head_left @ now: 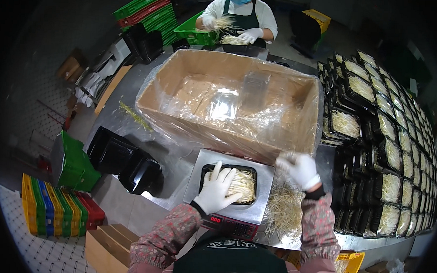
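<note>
While the gloved left hand [215,192] rests, fingers spread apart, on the bean sprouts [246,185] in a black plastic tray [255,187], the tray sits on the digital scale [265,180]. Gloved right hand [301,170] is at the scale's far right corner, near the loose sprout pile [280,207]; blurred, cannot tell finger closure. Step, as judged: settling sprouts in the tray. Next move would call for light fingertips, strands inside the rim.
</note>
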Demonstrator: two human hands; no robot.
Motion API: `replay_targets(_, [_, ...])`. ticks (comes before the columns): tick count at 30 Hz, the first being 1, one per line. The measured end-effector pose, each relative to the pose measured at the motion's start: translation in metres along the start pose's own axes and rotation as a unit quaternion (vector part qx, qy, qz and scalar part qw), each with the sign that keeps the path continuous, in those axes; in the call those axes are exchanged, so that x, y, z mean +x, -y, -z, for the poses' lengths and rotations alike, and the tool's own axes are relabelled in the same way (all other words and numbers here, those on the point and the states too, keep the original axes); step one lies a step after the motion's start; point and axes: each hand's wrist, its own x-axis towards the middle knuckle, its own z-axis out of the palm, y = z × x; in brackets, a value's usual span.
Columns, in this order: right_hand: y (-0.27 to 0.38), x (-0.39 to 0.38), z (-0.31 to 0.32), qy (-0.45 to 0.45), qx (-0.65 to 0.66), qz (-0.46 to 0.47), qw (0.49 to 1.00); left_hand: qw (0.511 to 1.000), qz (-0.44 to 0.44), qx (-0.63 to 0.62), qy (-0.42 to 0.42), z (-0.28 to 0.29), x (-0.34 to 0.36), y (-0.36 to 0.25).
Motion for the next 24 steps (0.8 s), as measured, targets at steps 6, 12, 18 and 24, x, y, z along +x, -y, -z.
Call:
replay_targets(6, [-0.091, 0.136, -0.006, 0.179, -0.184, -0.071, 0.964, 1.0, -0.013, -0.023, 0.005, -0.008, 0.035, -0.02])
replay_targets(12, [-0.088, 0.137, -0.04, 0.221, -0.15, -0.083, 0.96, 0.99, -0.006, -0.113, -0.082, 0.017, 0.016, -0.016])
replay_targets(18, [-0.089, 0.128, -0.005, -0.034, -0.282, 0.009, 0.959, 0.88, 0.087, -0.377, -0.275, 0.054, -0.013, 0.01])
replay_targets(24, [0.066, 0.041, 0.068, -0.12, 0.145, 0.256, 0.948, 0.628, 0.175, -0.741, -0.162, 0.088, -0.034, 0.053])
